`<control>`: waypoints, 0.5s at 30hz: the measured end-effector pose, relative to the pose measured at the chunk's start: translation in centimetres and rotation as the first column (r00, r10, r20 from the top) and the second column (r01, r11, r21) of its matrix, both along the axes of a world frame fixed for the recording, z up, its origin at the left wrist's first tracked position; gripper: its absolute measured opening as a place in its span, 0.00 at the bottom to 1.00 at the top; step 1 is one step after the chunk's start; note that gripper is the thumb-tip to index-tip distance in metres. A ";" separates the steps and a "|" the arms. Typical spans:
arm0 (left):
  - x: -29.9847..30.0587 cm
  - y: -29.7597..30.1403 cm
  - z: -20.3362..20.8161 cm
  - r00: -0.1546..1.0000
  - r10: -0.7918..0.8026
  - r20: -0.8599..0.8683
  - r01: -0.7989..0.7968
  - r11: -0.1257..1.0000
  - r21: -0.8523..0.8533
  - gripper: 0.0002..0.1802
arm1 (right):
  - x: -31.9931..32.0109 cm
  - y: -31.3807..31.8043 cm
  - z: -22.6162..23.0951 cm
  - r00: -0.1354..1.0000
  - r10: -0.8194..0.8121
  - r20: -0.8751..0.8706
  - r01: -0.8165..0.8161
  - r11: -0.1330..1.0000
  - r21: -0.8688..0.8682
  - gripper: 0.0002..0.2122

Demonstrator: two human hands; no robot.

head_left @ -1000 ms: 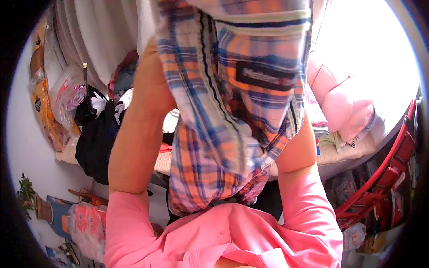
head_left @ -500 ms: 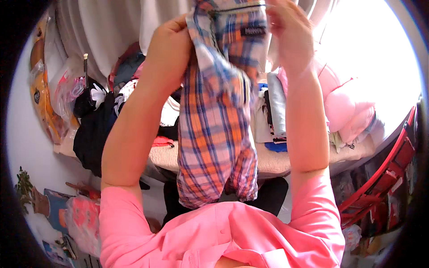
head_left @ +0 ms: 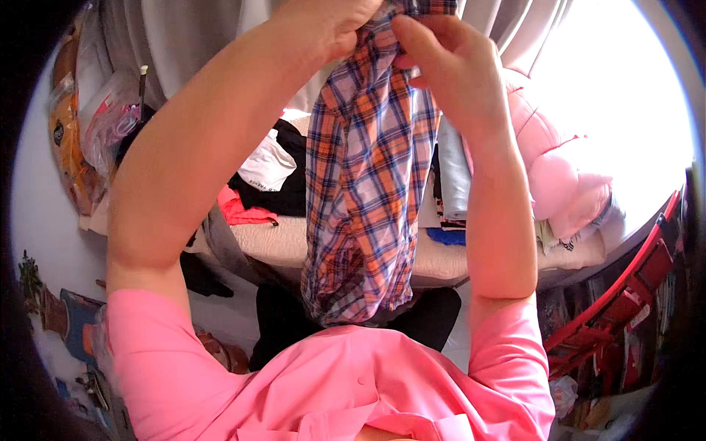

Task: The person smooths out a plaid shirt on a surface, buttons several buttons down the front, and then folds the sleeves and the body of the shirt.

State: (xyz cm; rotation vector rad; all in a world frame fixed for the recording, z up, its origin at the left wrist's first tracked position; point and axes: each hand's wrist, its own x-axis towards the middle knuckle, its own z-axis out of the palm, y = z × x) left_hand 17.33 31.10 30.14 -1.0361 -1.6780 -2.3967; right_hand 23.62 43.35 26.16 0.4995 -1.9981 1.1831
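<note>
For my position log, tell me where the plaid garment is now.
In the head view, the plaid garment hangs near the centre, its upper part between the left hand and the right hand.

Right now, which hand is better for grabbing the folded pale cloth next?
Probably the right hand: the folded pale cloth shows beside the right forearm, while the left hand is across the plaid garment from it.

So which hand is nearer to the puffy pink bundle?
Right. The right hand is up and left of the puffy pink bundle; the left hand is farther left, by the left edge of the plaid garment.
</note>
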 end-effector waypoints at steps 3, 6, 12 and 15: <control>1.3 0.1 0.9 0.996 -0.088 0.033 0.091 0.993 -0.072 0.08 | 1.9 -0.1 3.3 0.975 -0.157 0.160 0.140 0.984 0.111 0.16; 1.8 0.1 2.7 0.994 -0.105 -0.011 0.102 0.979 -0.178 0.10 | 3.6 -0.3 5.6 0.938 -0.275 0.213 0.232 0.951 0.205 0.16; 4.0 0.5 5.1 0.995 -0.015 -0.103 -0.008 0.976 -0.216 0.12 | 3.6 -0.9 8.7 0.926 -0.377 0.013 0.361 0.896 0.259 0.14; 5.8 0.6 6.2 0.980 0.058 -0.193 -0.100 0.971 -0.217 0.13 | 3.4 -0.9 10.6 0.931 -0.361 -0.056 0.362 0.893 0.268 0.13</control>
